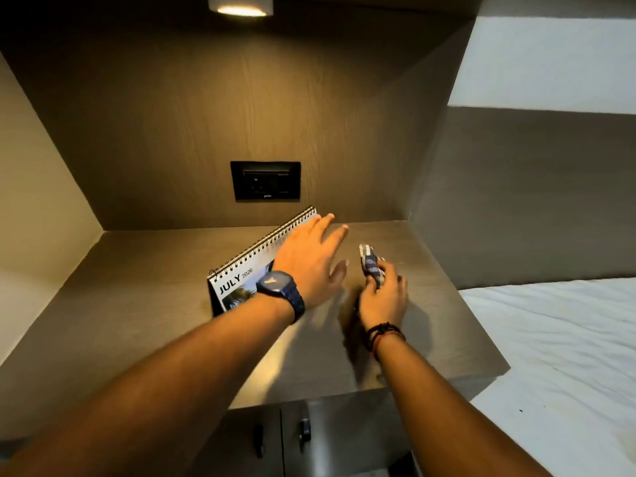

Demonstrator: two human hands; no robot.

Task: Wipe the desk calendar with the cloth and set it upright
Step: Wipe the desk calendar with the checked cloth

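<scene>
Desk calendar (241,275) stands upright on the brown desk top (144,304), left of centre, its spiral binding running along the top edge from the near left corner up toward the back wall. Its front page reads "JULY 2026" above a photo strip, and a dark triangular stand shows at the near left end.

Just right of that page, the left hand (311,261) reaches across in front of the calendar's far half, palm down and fingers spread wide, grasping nothing. Whether the palm actually touches the page I cannot tell, since the hand hides that part. A dark blue wristwatch (277,284) sits on the left wrist, overlapping the lower right of the calendar page.

On the wooden back wall, above the calendar and the left hand, a black socket plate (265,180) is set flush into the panel, and a small lamp (241,5) glows at the ceiling of the alcove.

Further right, near the left hand but apart from it, the right hand (383,299) hovers low over the desk top with its fingers curled around a bunched blue-and-white checked cloth (370,263), which sticks out beyond the fingertips. A band of dark beads and red thread (383,333) circles the right wrist.

Below the desk's front edge, two cabinet doors with dark handles (304,432) are in view. At the far right, beside the desk, lies a bed with a white sheet (557,346).
</scene>
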